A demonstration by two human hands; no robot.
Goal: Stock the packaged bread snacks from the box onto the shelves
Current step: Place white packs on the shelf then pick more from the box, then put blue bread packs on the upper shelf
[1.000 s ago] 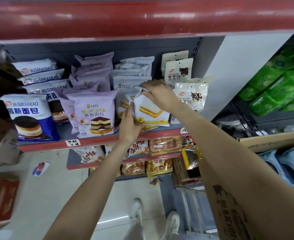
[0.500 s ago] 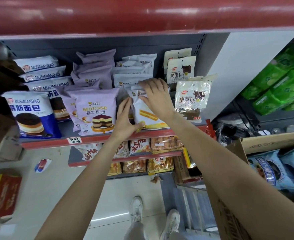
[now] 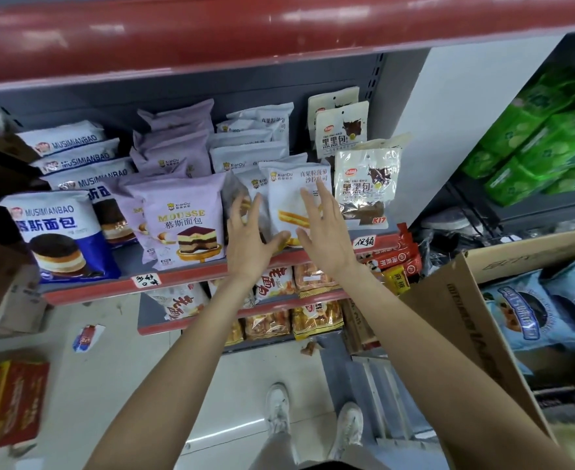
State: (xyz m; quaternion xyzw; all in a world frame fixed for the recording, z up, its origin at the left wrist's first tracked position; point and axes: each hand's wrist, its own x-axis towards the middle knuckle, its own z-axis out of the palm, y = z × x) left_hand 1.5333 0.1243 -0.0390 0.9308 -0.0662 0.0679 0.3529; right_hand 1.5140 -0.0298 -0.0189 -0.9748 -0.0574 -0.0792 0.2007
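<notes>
Both hands are released, fingers spread: the left hand (image 3: pixel 245 239) and right hand (image 3: pixel 320 232) hover before the white bread pack (image 3: pixel 293 198), which stands upright at the shelf (image 3: pixel 110 286) front edge; the box (image 3: pixel 466 300) sits at right

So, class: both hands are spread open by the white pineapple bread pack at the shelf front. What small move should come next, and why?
Probably draw the right hand back toward the cardboard box for another blue pack. The white pack stands upright at the shelf edge, neither hand grips it, the left hand is open too, and the box holds more.
</notes>
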